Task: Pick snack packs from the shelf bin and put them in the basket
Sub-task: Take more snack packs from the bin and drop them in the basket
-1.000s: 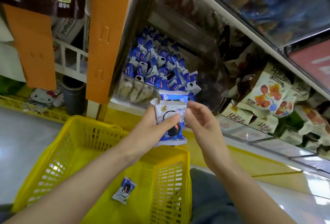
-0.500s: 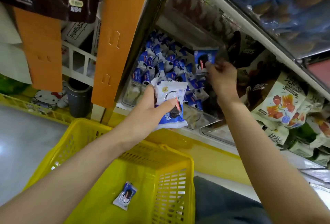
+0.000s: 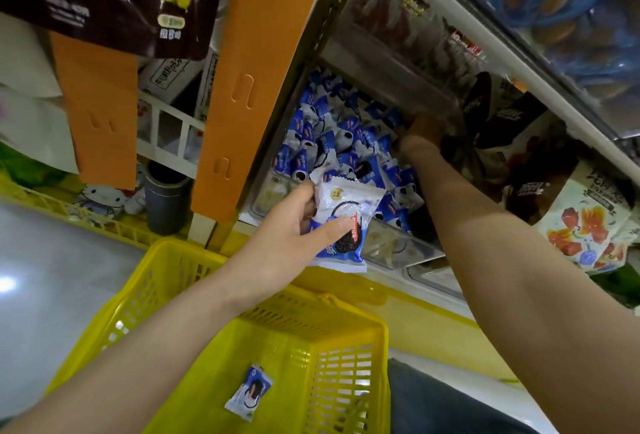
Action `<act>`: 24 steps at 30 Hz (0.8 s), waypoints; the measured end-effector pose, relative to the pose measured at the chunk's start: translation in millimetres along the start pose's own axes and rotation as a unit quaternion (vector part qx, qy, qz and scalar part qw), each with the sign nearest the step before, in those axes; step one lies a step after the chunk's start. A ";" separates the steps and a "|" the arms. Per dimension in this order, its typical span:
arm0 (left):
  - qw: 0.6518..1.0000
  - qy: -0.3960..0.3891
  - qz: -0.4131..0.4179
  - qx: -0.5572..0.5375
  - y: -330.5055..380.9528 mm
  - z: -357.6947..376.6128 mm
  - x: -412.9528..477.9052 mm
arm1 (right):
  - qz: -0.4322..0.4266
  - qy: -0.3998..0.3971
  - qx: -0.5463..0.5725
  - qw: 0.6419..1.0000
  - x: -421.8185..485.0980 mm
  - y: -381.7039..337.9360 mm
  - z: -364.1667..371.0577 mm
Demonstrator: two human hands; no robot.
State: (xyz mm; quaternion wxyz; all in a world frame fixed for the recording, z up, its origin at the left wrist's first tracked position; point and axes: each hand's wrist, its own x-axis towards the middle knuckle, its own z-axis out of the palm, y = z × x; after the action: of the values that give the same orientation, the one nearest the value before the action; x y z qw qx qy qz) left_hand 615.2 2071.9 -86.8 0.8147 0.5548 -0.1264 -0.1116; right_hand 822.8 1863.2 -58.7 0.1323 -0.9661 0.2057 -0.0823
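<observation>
The shelf runs from the top centre of the frame down to the right edge, stocked with bagged snacks. The yellow basket fills the lower centre, its slotted walls open to view, and a single blue-and-white snack pack lies on its floor. At mid-frame sits the clear shelf bin, heaped with small blue-and-white packs right up to its front wall. To the right of the bin lie dark bags and a white bag with red pictures.

The left hand is just in front of the bin and above the basket's far rim, pinching a larger pack, with the thumb across the front and the fingers behind. The right hand reaches deep into the back right of the bin. It is blurred and its fingers are buried among the packs, so whether it grips anything cannot be told.
</observation>
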 end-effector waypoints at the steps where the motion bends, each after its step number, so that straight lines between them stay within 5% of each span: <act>1: 1.000 0.001 0.001 -0.002 -0.3 0.3 -0.2 | 0.005 -0.023 -0.003 1.000 0.1 0.6 1.2; 6: 1.000 0.002 -0.001 -0.002 -5.5 3.1 -2.0 | -0.070 -0.011 0.080 0.994 -30.1 -2.6 -13.5; 9: 1.000 0.025 -0.004 0.003 -10.2 5.2 -5.9 | -0.190 0.020 0.223 0.956 -101.8 -5.2 -37.9; 12: 0.999 0.049 -0.013 0.014 -12.7 11.1 -12.8 | -0.269 -0.024 0.245 0.931 -183.2 10.6 -51.2; 17: 0.996 0.079 -0.026 0.038 -19.1 32.6 -27.0 | -0.273 -0.109 0.228 0.928 -246.9 46.3 -49.7; 24: 0.983 0.149 -0.098 0.051 -41.7 50.6 -50.7 | -0.253 -0.104 0.252 0.928 -271.2 90.9 -40.4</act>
State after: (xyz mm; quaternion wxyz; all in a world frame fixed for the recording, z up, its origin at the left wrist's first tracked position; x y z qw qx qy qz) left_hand 549.0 2028.9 -112.0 0.7801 0.6160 0.0460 -0.0997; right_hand 535.4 1888.0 -74.9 0.3672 -0.9239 -0.0885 -0.0611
